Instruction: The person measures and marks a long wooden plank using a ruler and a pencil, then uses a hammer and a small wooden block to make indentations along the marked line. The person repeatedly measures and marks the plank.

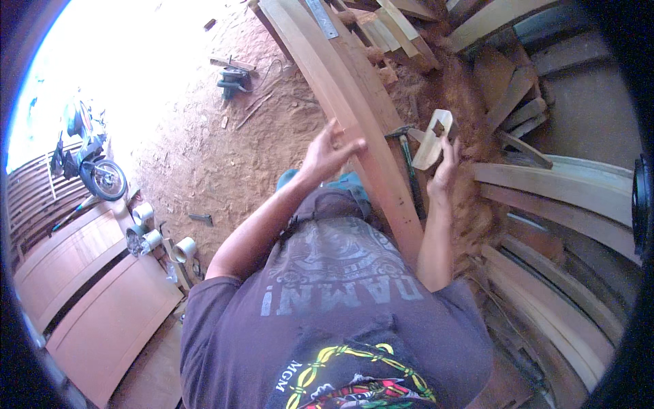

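Observation:
A long wooden plank [361, 136] runs away from my body on the bench. My left hand [325, 151] rests at its left edge, thumb spread apart from the fingers and nothing held. In my right hand [446, 168], to the right of the plank, is a pale wooden block with a square cut-out, which looks like a wooden hand plane [429, 146]. My fingers close around its right side. A hammer [411, 165] with a dark head and greenish handle lies between the plank and the block. A metal ruler [321, 18] sits at the far end.
Stacked boards [558, 187] fill the right side, with offcuts [514, 95] behind them. Wood panels [112, 320] lean at the lower left beside several white containers [182, 250]. A dark power tool [234, 80] sits on the shavings-covered ground; a motorcycle [95, 160] stands far left.

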Demonstrator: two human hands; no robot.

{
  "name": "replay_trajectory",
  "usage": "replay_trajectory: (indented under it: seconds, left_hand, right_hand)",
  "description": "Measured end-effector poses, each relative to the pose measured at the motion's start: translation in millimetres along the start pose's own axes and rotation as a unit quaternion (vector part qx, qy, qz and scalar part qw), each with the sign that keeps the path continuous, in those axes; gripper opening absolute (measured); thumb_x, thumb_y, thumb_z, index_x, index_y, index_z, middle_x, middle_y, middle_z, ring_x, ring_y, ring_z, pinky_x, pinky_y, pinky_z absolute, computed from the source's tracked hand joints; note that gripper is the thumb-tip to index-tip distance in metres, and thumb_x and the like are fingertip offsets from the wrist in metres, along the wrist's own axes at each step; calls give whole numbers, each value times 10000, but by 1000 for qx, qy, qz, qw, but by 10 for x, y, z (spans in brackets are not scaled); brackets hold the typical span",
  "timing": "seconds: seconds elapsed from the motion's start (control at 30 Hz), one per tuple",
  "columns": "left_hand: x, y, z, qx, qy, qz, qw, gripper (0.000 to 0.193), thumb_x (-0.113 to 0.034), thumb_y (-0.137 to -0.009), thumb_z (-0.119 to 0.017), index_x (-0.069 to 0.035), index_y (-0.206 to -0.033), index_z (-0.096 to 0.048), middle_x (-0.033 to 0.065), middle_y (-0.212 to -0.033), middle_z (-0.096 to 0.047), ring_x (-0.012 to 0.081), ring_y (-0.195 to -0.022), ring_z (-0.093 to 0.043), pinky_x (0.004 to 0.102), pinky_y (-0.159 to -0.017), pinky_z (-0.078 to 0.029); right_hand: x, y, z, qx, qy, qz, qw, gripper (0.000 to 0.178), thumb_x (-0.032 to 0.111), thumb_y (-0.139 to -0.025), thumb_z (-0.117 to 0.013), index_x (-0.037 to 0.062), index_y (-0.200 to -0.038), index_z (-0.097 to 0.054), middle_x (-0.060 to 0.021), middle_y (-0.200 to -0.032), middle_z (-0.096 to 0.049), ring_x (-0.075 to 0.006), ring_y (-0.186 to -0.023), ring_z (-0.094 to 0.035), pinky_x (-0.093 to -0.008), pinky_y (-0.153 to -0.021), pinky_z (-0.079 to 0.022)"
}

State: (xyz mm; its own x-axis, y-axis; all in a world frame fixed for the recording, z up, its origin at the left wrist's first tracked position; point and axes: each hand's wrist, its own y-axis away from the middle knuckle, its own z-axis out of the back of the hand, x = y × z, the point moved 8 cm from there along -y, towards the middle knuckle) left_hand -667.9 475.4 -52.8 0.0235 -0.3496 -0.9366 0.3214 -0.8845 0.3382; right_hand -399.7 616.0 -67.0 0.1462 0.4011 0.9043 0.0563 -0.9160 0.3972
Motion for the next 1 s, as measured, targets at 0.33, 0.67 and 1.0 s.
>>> replay_trajectory:
  seconds: [0.33, 0.67, 1.0]
  left_hand:
    - [-950, -1349, 1855, -260, -361, -130, 886, 874, -527, -885, -810, 4, -1496, -481, 262, -1392, -614, 357, -1319, -584, 496, -1125, -431]
    - [-1299, -1770, 1163, 301, -575, -391, 652, 654, -419, -738, -879, -110, -1277, -675, 109, -1250, -703, 331, -1215, -624, 492, -1094, -402]
    - [-1214, -2241, 907, 554, -459, -439, 538, 496, -287, -740, -872, -166, -1194, -713, 92, -1083, -694, 350, -1056, -654, 521, -930, -541]
  right_hand:
    - [946, 557, 711, -164, -131, 107, 972, 768, 510, -985, -593, 24, -1557, -430, -205, -1504, -537, -330, -1339, -571, -436, -962, -541]
    - [1318, 1664, 406, -369, -175, 278, 869, 775, 505, -995, -549, 49, -1595, -371, -217, -1589, -471, -388, -1407, -519, -500, -918, -573]
    - [205, 2734, -2157, -748, -11, 149, 647, 738, 343, -1016, -687, 9, -1594, -375, -146, -1465, -508, -254, -1302, -512, -400, -1130, -395]
